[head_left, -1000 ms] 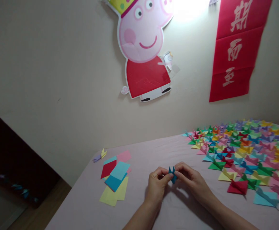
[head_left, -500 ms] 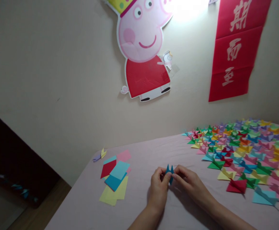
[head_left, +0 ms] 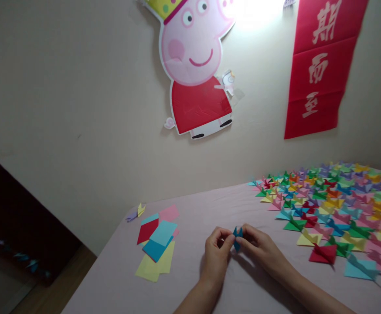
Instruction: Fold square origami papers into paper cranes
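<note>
A small piece of folded blue paper (head_left: pixel 236 245), with two narrow points sticking up, is pinched between my two hands above the pink sheet. My left hand (head_left: pixel 217 249) grips its left side between thumb and fingers. From the right, my right hand (head_left: pixel 259 245) pinches the other side with thumb and forefinger. The fingertips cover part of the folds. To the left lie loose paper squares: light blue (head_left: pixel 163 232), darker blue (head_left: pixel 156 251), red (head_left: pixel 147 231), yellow (head_left: pixel 149 267) and pink (head_left: pixel 169 213).
Rows of folded paper cranes (head_left: pixel 334 203) in many colours spread over the right side of the pink-covered surface (head_left: pixel 112 270). Two small folded pieces, yellow (head_left: pixel 141 210) and purple (head_left: pixel 131 216), lie at the far left corner. A pig cutout (head_left: pixel 197 69) and red banner (head_left: pixel 319 69) hang on the wall.
The folded blue paper has shifted slightly to the right. My right thumb now presses over its face, while my left thumb has slid to its left edge.
</note>
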Available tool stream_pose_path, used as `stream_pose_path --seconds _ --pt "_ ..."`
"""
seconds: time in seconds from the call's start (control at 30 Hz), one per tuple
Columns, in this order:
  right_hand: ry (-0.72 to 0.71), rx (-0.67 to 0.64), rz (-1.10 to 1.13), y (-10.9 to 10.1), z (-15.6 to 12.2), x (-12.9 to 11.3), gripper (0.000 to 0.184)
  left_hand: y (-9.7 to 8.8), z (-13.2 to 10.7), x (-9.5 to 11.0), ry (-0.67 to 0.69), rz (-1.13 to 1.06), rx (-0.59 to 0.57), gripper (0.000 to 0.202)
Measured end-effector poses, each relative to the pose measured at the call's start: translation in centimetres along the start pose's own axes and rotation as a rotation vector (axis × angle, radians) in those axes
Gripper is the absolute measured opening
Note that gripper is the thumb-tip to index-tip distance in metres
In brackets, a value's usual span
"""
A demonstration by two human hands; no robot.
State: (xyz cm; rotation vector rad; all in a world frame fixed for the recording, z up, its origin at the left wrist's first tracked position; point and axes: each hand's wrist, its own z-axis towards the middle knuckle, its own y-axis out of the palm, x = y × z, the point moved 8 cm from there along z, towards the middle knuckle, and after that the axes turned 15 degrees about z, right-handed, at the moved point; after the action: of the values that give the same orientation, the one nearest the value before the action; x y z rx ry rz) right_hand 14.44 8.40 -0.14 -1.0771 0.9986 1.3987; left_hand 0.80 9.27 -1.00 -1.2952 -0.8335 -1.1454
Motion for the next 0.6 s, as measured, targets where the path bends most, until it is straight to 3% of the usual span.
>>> stream_pose_path --seconds 0.6 --pt "0.032 0.009 0.02 -0.33 0.13 0.15 0.028 -0.65 0.65 0.44 0.055 -0.053 0.011 0.03"
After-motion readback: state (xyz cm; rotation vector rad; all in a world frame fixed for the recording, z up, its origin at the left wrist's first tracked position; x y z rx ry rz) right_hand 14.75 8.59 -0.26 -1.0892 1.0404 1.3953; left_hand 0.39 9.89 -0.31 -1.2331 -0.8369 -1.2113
